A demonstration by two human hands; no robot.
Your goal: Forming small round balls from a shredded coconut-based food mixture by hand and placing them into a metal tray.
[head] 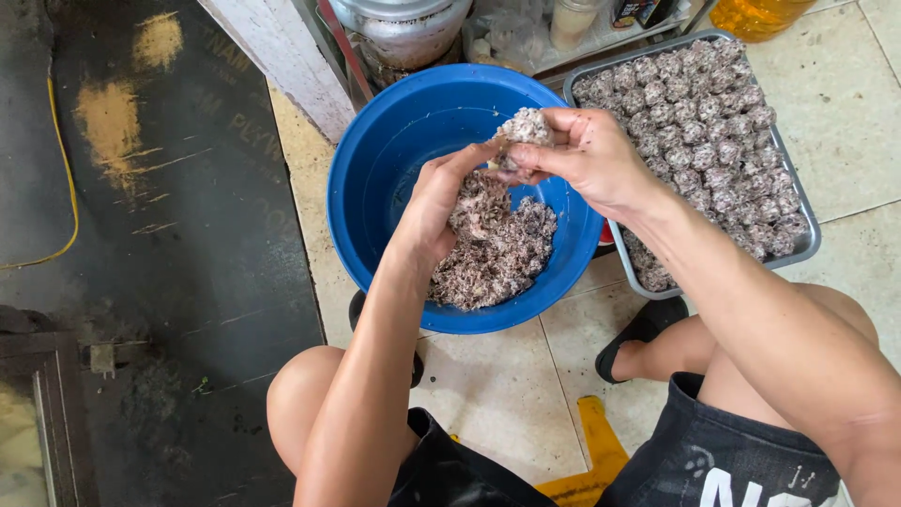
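Speckled grey-brown and sticky-looking, the lump point(526, 127) sits pinched between both hands just above the far side of the bowl point(375, 160). The right hand point(591, 155) closes over it from the right, thumb and fingers wrapped round its top and side. The left hand point(446, 202) comes up from below, its fingertips pressed to the lump's left and underside, so the hands meet on the lump and clamp it together.

Judging by that grip, the step in hand is shaping: a portion is being pressed and rounded into a ball. It looks rough-edged and not yet as compact as the finished ones.

Directly beneath, the blue plastic bowl holds a heap of the same mix point(493, 249), piled toward its right and near side; the left half of the bowl shows bare.

Just right of the bowl, touching or nearly touching its rim, lies a metal tray point(805, 239) packed with rows of balls point(699, 113). The near corner of the tray is hidden behind the right forearm, so how much room remains cannot be told.

As a judgement, the next move calls for a firmer, even squeeze and turning of the lump until it holds, then a short carry rightward to a free spot among the balls.

Beyond the bowl stand a metal pot point(404, 28) and a bottle of amber liquid point(760, 14), on a tiled floor point(845, 103).
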